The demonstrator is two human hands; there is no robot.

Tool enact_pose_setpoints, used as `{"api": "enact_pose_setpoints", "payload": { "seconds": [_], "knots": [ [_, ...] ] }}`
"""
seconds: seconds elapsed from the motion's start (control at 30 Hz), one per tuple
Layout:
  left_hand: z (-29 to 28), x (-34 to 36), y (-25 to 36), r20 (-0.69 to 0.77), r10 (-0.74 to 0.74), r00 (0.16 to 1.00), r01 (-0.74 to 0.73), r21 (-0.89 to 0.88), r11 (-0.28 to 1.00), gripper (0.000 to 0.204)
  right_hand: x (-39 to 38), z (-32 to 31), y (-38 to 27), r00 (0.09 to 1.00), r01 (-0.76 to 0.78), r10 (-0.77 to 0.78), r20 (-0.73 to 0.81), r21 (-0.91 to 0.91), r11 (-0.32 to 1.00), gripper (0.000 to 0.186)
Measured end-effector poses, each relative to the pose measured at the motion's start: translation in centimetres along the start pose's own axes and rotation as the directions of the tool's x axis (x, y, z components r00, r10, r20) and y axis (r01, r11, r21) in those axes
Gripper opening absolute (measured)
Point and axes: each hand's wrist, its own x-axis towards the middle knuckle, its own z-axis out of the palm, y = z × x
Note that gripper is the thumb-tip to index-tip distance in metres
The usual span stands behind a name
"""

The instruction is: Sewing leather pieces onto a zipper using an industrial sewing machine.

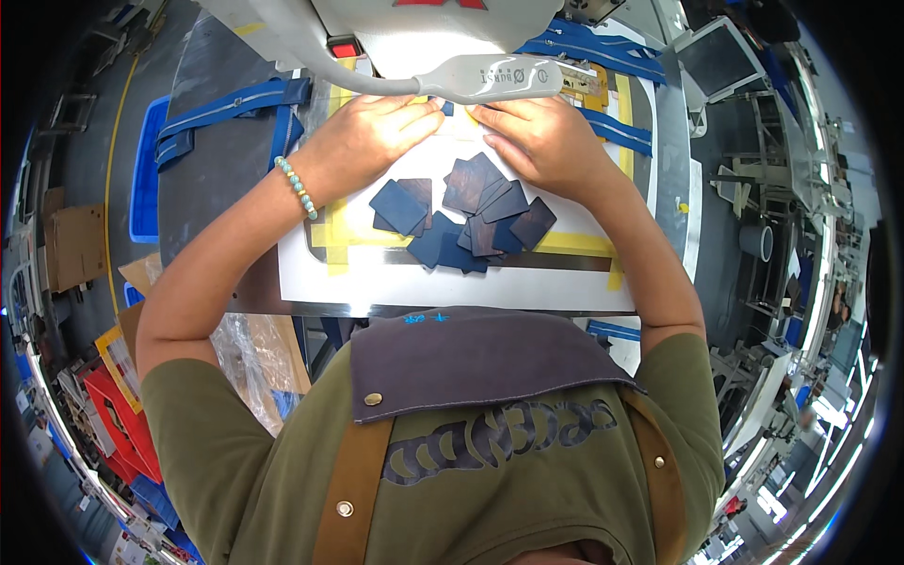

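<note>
My left hand [373, 134] reaches under the lamp, its fingers close together and their tips at a small dark-blue piece [447, 109]. How firmly they grip it is partly hidden. Opposite, my right hand [543, 141] rests on the white work surface with the index finger stretched toward the same piece and the thumb apart. Just nearer to me lies a loose pile of square dark-blue patches [478, 247], some showing a brownish face. A smaller cluster of patches [399, 206] lies at its left.
Above my fingertips hangs a grey gooseneck lamp [504, 79] beside a white machine head [424, 38]. Yellow tape [574, 242] marks the white sheet [452, 287]. Blue zippered strips [235, 104] lie left, with more strips [603, 47] at right. A blue bin [146, 174] stands beyond the table's left edge.
</note>
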Motion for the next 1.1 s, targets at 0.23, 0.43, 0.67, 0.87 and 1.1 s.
{"api": "enact_pose_setpoints", "payload": {
  "seconds": [0.23, 0.43, 0.67, 0.87, 1.1],
  "knots": [
    [-0.3, 0.0, 0.2, -0.072, 0.011, 0.997, -0.008, 0.037, 0.999, 0.025, 0.0, 0.0, 0.0, 0.999, -0.035, 0.035, -0.014, 0.044, 0.998, 0.029],
    [-0.4, -0.2, 1.3, 0.002, -0.104, 0.995, 0.104, 0.02, 0.994, 0.029, -0.8, 0.6, 0.5, 0.995, -0.069, 0.069, -0.068, 0.007, 0.998, 0.025],
    [1.0, -2.3, 0.4, 0.034, -0.274, 0.961, 0.272, -0.284, 0.92, 0.037, -0.7, 0.5, 0.3, 0.991, -0.077, 0.076, -0.11, -0.012, 0.997, 0.023],
    [0.8, -2.5, 0.2, -0.026, -0.339, 0.94, 0.319, -0.283, 0.905, 0.035, -0.9, 1.3, 0.4, 0.993, -0.074, 0.072, -0.09, -0.03, 0.997, 0.029],
    [0.1, -2.3, 0.6, 0.017, -0.306, 0.952, 0.303, -0.195, 0.933, 0.043, 0.0, 0.7, 1.5, 0.98, -0.118, 0.096, -0.177, -0.118, 0.986, 0.025]
  ]
}}
